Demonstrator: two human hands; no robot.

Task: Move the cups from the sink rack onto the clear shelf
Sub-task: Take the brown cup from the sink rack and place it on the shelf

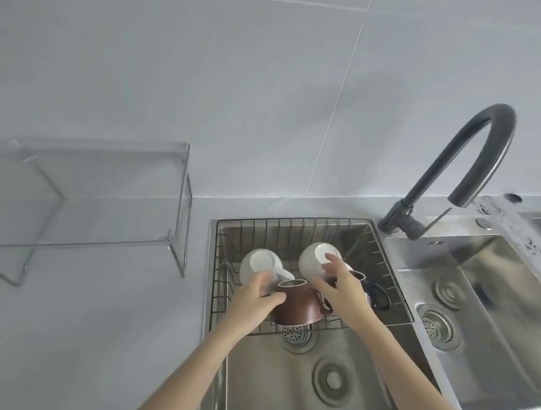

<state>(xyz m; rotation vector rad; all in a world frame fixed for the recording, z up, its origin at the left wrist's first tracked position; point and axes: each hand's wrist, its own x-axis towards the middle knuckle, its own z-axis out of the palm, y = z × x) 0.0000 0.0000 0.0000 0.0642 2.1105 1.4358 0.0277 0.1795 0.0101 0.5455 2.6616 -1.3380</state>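
Head view: a pale grey tabletop (87, 336) is seen beneath a wall of large grey tiles, with a steel sink (328, 389) set into it and a second basin (497, 322) to the right. A wire sink rack (293, 229) is hung across the far end of the sink. Four cups are held in it – two white ones upside down, left white cup (259, 262) and right white cup (313, 261), a brown cup (296, 300) tilted between them, and a dark cup (379, 296) half hidden behind the right wrist. The left hand (254, 301) is curled about the side of the left white cup; the right hand (340, 286) is spread over the right white cup, fingers touching its base, though a firm grip cannot be confirmed. The clear shelf (100, 196) stands empty on the tabletop, well to the left of the sink. A dark arched faucet (483, 151) rises behind the sink, to the right of the rack.
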